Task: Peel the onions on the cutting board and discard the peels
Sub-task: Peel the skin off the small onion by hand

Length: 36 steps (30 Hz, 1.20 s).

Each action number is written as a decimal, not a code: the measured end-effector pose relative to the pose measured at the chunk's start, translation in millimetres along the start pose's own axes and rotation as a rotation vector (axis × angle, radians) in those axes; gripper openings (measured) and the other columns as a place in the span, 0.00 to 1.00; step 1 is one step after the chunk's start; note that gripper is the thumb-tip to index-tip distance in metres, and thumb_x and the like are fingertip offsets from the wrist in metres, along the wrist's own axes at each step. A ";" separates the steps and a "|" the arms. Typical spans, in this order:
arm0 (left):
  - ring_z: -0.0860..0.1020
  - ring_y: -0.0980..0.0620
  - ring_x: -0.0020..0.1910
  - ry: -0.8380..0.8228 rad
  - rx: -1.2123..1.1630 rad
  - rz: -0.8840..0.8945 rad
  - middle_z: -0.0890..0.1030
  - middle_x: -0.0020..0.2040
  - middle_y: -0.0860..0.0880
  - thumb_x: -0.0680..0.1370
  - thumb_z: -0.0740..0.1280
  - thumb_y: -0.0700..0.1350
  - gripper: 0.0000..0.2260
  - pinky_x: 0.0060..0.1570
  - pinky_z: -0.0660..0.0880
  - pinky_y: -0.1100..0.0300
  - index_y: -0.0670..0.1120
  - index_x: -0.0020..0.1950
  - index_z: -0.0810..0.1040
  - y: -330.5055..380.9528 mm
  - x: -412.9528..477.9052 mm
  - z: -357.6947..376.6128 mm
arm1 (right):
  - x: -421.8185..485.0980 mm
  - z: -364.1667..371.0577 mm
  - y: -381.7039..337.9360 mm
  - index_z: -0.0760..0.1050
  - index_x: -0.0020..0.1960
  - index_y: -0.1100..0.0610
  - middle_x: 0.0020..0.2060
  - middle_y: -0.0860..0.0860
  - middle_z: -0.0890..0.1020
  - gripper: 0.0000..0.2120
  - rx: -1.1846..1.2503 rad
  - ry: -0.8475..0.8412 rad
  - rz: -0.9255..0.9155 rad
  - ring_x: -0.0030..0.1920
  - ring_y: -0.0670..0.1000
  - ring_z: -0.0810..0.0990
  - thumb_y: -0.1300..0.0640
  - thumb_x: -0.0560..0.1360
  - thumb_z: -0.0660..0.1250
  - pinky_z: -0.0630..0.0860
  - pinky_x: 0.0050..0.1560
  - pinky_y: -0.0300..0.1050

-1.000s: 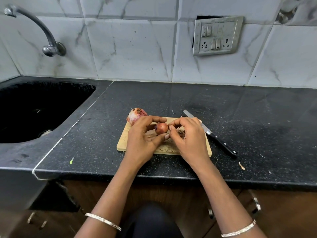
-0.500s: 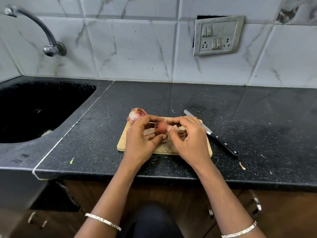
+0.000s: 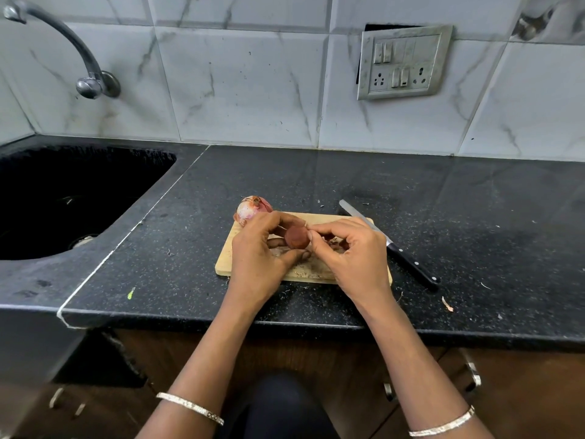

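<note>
Small onion (image 3: 296,237), round and dull reddish brown, is held just above the middle of the wooden cutting board (image 3: 326,218). It sits between the two hands. The left hand (image 3: 256,258) grips it from the left, fingers curled over its far side and thumb under its near side. The right hand (image 3: 354,258) meets it from the right, thumb and forefinger pinched together against its upper right edge and the other fingers curled. A larger onion (image 3: 251,209) with pale pink papery skin lies at the board's far left corner, touching the left hand's knuckles. Peel scraps (image 3: 334,240) lie on the board beneath the right hand. A knife (image 3: 399,251) rests on the black counter (image 3: 316,179) along the board's right side. Compared with a second ago, the small onion keeps its place, but the shiny red face it showed then has given way to a matte brown one.
</note>
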<state>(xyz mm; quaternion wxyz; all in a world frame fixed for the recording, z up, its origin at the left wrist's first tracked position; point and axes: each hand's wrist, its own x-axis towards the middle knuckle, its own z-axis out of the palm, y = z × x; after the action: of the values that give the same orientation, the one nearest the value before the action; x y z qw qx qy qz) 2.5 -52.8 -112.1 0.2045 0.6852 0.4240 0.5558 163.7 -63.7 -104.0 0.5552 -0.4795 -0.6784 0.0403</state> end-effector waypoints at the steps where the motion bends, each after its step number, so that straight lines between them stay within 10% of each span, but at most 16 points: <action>1: 0.83 0.53 0.51 -0.005 0.003 -0.005 0.84 0.51 0.54 0.65 0.83 0.37 0.19 0.51 0.83 0.50 0.48 0.53 0.83 0.0 -0.2 0.2 | -0.2 -0.2 0.5 0.87 0.44 0.54 0.40 0.45 0.86 0.03 -0.008 0.003 0.007 0.45 0.46 0.82 0.57 0.72 0.74 0.79 0.47 0.47; 24: 0.82 0.60 0.56 -0.128 -0.192 -0.086 0.84 0.54 0.55 0.68 0.78 0.29 0.25 0.51 0.81 0.64 0.49 0.60 0.81 11.7 -2.8 -0.2 | 0.5 4.0 5.3 0.76 0.49 0.54 0.44 0.45 0.80 0.03 -0.192 -0.071 0.095 0.47 0.45 0.71 0.55 0.79 0.66 0.65 0.43 0.33; 32: 0.80 0.53 0.62 -0.143 -0.162 0.005 0.80 0.61 0.51 0.74 0.75 0.32 0.20 0.61 0.79 0.57 0.49 0.62 0.82 3.1 0.4 0.4 | 1.1 0.3 3.5 0.78 0.49 0.55 0.41 0.46 0.83 0.02 -0.006 -0.034 0.207 0.42 0.47 0.81 0.57 0.80 0.67 0.76 0.44 0.45; 36: 0.81 0.50 0.61 -0.140 -0.301 -0.078 0.81 0.61 0.50 0.74 0.75 0.33 0.20 0.58 0.81 0.53 0.50 0.62 0.82 1.7 0.4 -0.1 | 0.7 -1.5 0.3 0.79 0.50 0.54 0.40 0.43 0.81 0.02 -0.012 0.003 0.237 0.42 0.41 0.79 0.57 0.79 0.68 0.73 0.42 0.34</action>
<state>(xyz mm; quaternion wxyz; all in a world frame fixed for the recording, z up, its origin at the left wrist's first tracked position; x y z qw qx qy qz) 3.0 -53.4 -110.6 0.3553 0.6671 0.3468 0.5555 165.1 -63.8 -103.1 0.5448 -0.5596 -0.6163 0.1007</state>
